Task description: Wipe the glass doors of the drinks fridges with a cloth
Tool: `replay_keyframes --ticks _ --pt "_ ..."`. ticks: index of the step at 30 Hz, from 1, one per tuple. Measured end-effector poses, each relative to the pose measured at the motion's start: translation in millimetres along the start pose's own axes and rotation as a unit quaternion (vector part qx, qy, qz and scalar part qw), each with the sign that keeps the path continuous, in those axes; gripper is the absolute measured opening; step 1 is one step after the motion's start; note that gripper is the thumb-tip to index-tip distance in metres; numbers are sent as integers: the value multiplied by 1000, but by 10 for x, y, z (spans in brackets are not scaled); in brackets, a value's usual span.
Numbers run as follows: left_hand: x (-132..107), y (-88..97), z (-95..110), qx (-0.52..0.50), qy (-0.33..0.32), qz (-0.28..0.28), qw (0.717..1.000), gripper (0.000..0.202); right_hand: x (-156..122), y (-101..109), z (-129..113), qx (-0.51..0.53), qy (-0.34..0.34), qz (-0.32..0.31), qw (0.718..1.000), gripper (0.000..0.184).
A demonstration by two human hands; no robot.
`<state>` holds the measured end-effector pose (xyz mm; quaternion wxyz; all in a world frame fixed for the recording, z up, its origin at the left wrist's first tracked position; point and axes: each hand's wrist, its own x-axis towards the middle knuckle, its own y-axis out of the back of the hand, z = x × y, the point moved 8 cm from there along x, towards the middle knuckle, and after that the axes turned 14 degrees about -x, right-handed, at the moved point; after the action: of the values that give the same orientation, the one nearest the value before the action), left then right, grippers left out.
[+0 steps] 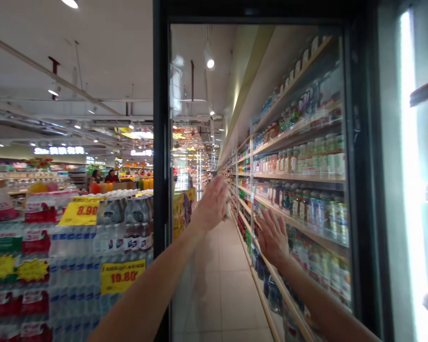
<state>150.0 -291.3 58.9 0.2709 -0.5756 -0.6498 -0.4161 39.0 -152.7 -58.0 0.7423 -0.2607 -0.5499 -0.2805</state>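
Left forearm [148,287] nearest; left hand [211,204] blurred, hold cannot be told. Right hand [274,241], fingers extended, faces glass door [249,161]; flat, even palm contact likely steadies it.

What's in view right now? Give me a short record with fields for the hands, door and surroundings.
Door: glass door, dark-framed
Left hand: raised before the glass, blurred; grip and contact unclear
Right hand: open, palm toward the glass; contact unclear
Seen in glass: shelved bottles, pale tiled floor
Left side: stacked bottle packs; yellow signs reading 8.90 and 19.80
Right side: bright light strip
Background: two people
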Motion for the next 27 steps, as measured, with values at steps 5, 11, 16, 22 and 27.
replay_keyframes --ticks 5,11,16,22,27 --pt "68 44 -66 27 -9 -13 1000 55 -5 -9 -6 2 12 2 1000 51" --pt "111 -24 101 32 -43 3 999 51 -23 -23 5 3 8 6 1000 50" --pt "141 -44 73 37 -45 -12 998 48 -17 -13 0 4 12 5 1000 51" --pt "78 -146 234 20 -57 -22 998 51 -13 -7 14 6 5 10 1000 53" --pt "25 -23 69 31 -35 -33 998 53 0 15 -1 16 8 14 1000 53"
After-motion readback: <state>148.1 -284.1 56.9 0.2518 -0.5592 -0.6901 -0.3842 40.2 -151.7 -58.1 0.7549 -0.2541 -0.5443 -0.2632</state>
